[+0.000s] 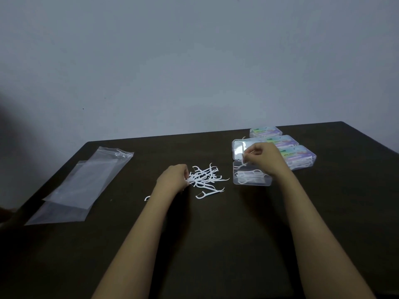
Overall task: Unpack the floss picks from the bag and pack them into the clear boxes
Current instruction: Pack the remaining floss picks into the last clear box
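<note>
A loose pile of white floss picks [206,176] lies on the dark table. My left hand [173,179] sits at the pile's left edge, its fingers pinching picks there. An open clear box [251,182] stands to the right with its lid [238,149] laid back; several picks lie inside. My right hand [263,159] hovers over that box and pinches a floss pick [244,161] that hangs down into it. One stray pick [147,198] lies left of my left forearm.
Empty clear plastic bags [84,184] lie flat at the table's left. Three closed clear boxes with colourful labels [301,156] line up behind the open one, toward the right back corner. The table's [216,234] far edge meets a plain wall.
</note>
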Available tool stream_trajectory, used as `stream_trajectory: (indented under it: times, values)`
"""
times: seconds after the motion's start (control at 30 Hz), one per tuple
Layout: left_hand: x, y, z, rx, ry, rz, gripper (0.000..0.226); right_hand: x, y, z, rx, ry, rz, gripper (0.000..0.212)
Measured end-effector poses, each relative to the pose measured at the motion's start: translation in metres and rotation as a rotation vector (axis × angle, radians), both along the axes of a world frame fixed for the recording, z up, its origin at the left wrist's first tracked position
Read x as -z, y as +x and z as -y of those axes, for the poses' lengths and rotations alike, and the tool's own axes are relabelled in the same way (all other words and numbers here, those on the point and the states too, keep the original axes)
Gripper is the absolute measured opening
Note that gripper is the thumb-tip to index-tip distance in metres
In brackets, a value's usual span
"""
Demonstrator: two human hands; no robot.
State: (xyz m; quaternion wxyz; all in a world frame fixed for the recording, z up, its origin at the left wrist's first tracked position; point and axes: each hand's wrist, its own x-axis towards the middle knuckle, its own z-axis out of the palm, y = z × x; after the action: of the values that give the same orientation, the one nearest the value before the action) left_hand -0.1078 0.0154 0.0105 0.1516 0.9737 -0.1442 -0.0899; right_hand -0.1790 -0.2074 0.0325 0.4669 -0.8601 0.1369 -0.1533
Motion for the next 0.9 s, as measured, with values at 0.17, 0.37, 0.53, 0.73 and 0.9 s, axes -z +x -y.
stream_trajectory:
  times: [0.17, 0.37, 0.53, 0.73, 0.9]
  values:
    - [0.0035, -0.0005, 0.001, -0.015, -0.028, 0.041, 0.011, 0.0006, -0.001, -0.0001, 0.02, 0.1, -0.082, 0.012]
    - [0.0041, -0.0008, 0.0019, -0.013, -0.035, 0.06, 0.009, -0.0011, -0.0034, 0.0014, -0.009, 0.101, -0.074, 0.011]
    - [0.0036, -0.0008, 0.0025, -0.018, -0.035, 0.058, 0.011, -0.0048, -0.0061, 0.0057, 0.015, 0.002, -0.065, 0.013]
    - [0.004, -0.0016, 0.0019, -0.027, -0.037, 0.071, 0.014, -0.0036, -0.006, 0.008, 0.077, 0.328, 0.007, 0.018]
    - [0.0042, -0.0022, 0.0016, -0.027, -0.031, 0.074, 0.014, -0.0045, -0.0073, 0.0089, 0.122, 0.545, 0.059, 0.015]
